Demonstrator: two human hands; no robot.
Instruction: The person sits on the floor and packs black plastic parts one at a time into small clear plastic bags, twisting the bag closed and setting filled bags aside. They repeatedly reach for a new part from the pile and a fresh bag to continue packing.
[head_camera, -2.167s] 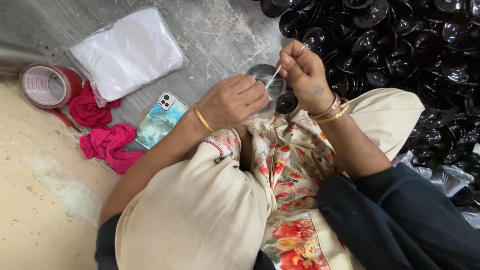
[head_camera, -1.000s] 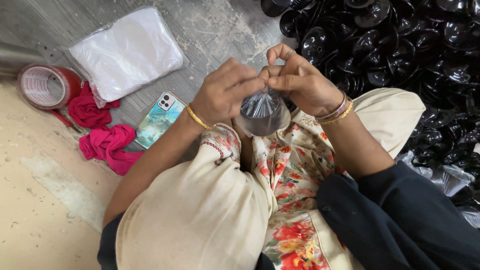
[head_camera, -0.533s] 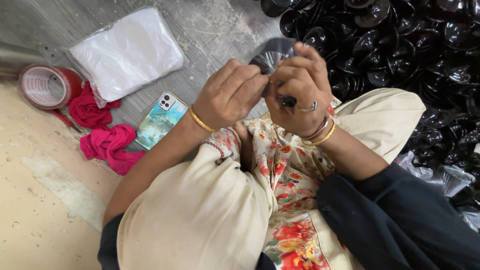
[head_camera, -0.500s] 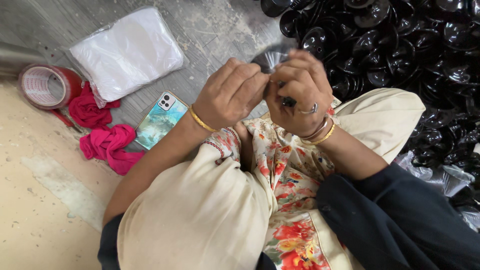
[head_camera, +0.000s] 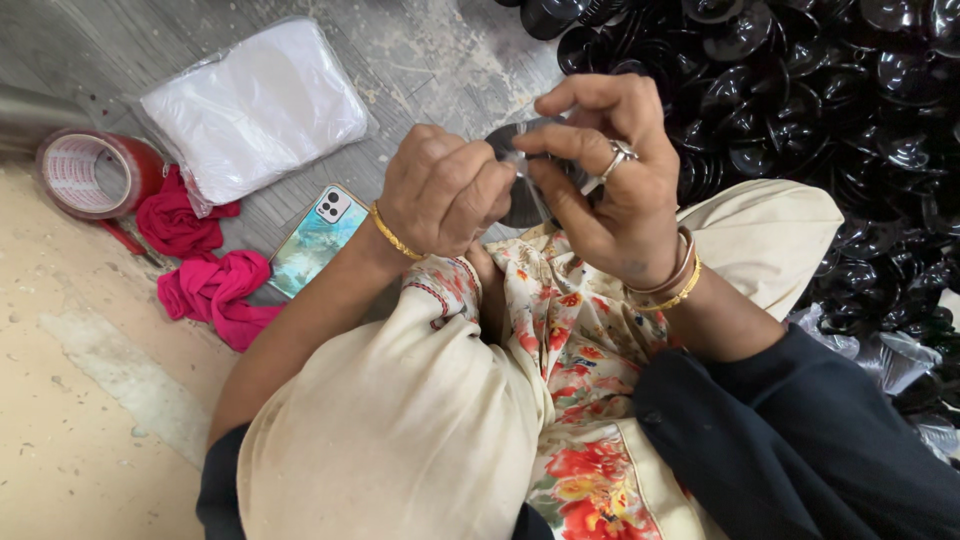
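Note:
My left hand (head_camera: 445, 190) and my right hand (head_camera: 610, 180) meet above my lap, both pinching a round black disc (head_camera: 520, 195) wrapped in a thin clear plastic bag. The left hand's fingers are curled on the disc's left edge. My right hand, with a ring and bangles, covers its right side with thumb and fingers. Most of the disc is hidden between the hands.
A heap of black round discs (head_camera: 820, 110) fills the upper right. A packet of clear bags (head_camera: 255, 105), a roll of red-cored tape (head_camera: 85, 170), pink cloth (head_camera: 205, 275) and a phone (head_camera: 315, 240) lie on the floor at left.
The bagged disc was held lower in both hands a second ago; it was then raised and the right hand shifted over it, fingers now spread on its right side.

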